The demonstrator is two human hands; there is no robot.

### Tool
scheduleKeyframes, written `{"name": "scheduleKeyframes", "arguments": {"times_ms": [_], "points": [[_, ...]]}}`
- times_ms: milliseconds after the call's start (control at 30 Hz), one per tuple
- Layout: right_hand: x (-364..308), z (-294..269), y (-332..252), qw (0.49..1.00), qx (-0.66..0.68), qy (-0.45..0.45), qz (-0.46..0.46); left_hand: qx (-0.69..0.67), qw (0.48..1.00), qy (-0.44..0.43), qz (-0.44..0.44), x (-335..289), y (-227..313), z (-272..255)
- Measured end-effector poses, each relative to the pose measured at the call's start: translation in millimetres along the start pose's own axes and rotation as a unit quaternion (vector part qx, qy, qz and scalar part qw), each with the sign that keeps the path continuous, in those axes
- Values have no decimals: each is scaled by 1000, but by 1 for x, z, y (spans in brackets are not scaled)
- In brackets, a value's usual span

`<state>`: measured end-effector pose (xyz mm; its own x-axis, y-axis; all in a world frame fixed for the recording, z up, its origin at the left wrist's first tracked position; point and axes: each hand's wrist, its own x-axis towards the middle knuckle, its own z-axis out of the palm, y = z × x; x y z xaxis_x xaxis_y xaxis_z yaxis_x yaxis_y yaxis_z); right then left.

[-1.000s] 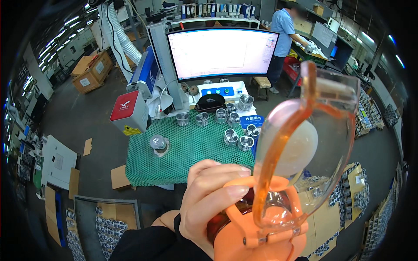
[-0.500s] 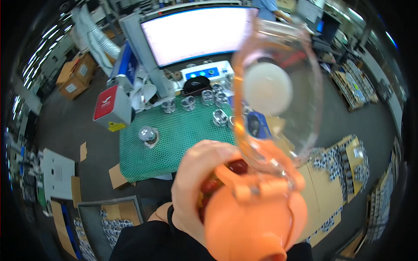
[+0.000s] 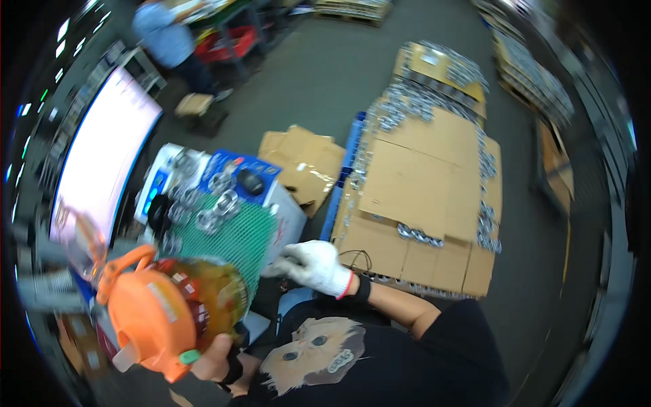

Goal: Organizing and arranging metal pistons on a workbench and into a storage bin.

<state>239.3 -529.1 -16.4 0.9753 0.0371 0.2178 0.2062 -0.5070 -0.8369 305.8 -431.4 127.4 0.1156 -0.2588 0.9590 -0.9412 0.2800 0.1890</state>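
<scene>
My bare left hand is closed around a large clear drink bottle at the lower left. Amber liquid with red pieces fills the bottle, which leans toward me. Its orange lid has a carry loop, and a clear flip cover stands swung away from it. Most of my left fingers are hidden behind the bottle. My right hand, in a white knit glove, is beside the right edge of the green mesh mat. Its slightly bent fingers point left, somewhat blurred, with nothing seen in them.
Several shiny metal parts sit on the mat near a blue box and a lit monitor. To the right, cardboard sheets cover a pallet stack of metal parts. Another person stands at the far left.
My view has swung right, bringing the pallet stack and my gloved right hand into sight. The bottle, still in my left hand, now appears lower left and farther from the camera.
</scene>
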Motion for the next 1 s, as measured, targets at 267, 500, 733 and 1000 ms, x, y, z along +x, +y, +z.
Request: {"name": "scheduleKeyframes", "arguments": {"times_ms": [267, 500, 733, 1000], "points": [[-20, -11, 5, 990, 27, 122, 62, -339, 936, -89, -5, 6, 11, 140], [-56, -29, -2, 917, 28, 386, 99, -538, 823, -181, 4, 1, 78, 203], [-86, -38, -2, 871, -64, 470, 129, -652, 717, -245, 14, -12, 145, 224], [-109, -49, -7, 800, -96, 570, 163, -725, 618, -304, 21, -32, 208, 237]]}}
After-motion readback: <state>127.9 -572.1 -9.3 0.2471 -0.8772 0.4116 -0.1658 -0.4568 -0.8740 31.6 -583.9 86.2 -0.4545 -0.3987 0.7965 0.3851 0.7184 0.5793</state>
